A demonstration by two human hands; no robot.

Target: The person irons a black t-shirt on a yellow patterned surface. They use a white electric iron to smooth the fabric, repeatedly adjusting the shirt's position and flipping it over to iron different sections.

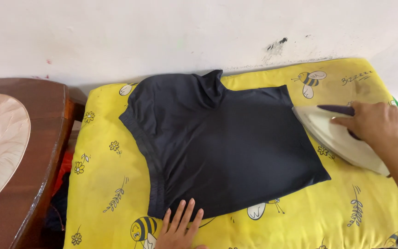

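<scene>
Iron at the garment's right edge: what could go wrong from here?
1. The left hand pins the dark garment at its near hem; the iron under the right hand could reach those fingers.
2. The bunched folds near the collar may get pressed into creases.

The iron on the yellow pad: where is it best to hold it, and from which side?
Grip the iron by its dark handle along the top, coming from above and behind, as the right hand does; the pointed tip faces the dark shirt.
</scene>
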